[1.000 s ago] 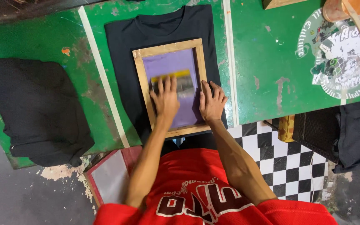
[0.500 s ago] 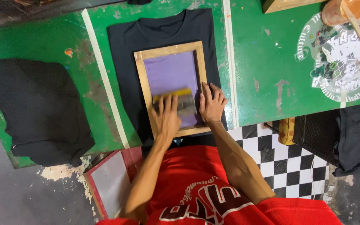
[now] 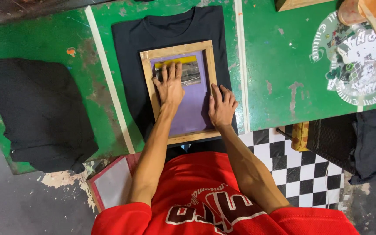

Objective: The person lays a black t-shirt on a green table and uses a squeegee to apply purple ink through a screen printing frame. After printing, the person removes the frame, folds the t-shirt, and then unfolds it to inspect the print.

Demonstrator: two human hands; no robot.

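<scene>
A wooden screen frame (image 3: pixel 146 78) with a purple mesh lies on a black T-shirt (image 3: pixel 129 52) spread flat on the green table (image 3: pixel 279 74). My left hand (image 3: pixel 169 85) presses on a squeegee (image 3: pixel 190 73) near the top of the mesh, just below a yellow strip of ink (image 3: pixel 175 60). My right hand (image 3: pixel 221 105) lies flat on the frame's right side, holding it down against the shirt.
A folded pile of black cloth (image 3: pixel 35 113) sits at the table's left. A printed white design (image 3: pixel 360 61) and a cup with a stick (image 3: pixel 362 11) are at the far right. Another screen frame (image 3: pixel 109 185) leans below the table's edge. Dark cloth (image 3: pixel 370 139) hangs at right.
My left hand has pushed the squeegee from near the bottom of the mesh up to the top. My right hand stays on the frame's right side.
</scene>
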